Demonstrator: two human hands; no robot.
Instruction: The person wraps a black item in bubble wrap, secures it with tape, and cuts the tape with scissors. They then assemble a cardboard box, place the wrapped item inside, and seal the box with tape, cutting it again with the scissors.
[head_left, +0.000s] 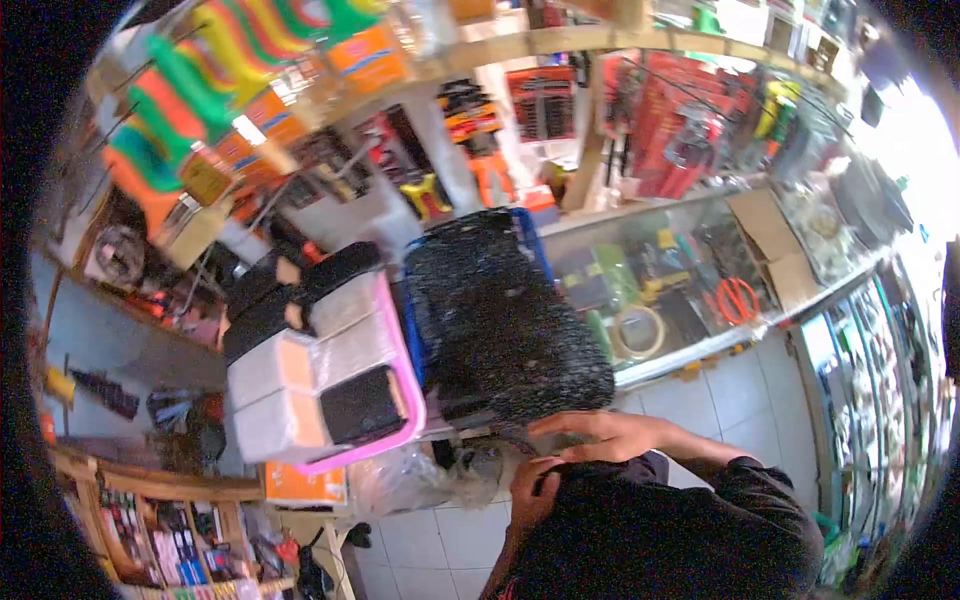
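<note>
My right hand (598,436) reaches in from the right in front of the dark shirt, palm down, its fingers stretched to the left. Nothing shows in it. Close below and to its left is my left hand (533,492), partly bent against the shirt; its fingers are blurred and partly hidden, so I cannot tell their grip. Just beyond both hands lies a large bundle in shiny black wrapping (500,310), resting in a blue crate (535,245). Left of it, a pink-rimmed tray (412,405) holds several white-wrapped boxes (270,375) and black packages (362,405).
A glass display case (690,350) with tape and orange-handled scissors stands at the right. Tools and colourful packs (490,150) hang along the back wall. An orange box (305,484) and clear plastic bags (400,480) are below the tray. Wooden shelves (170,490) stand lower left.
</note>
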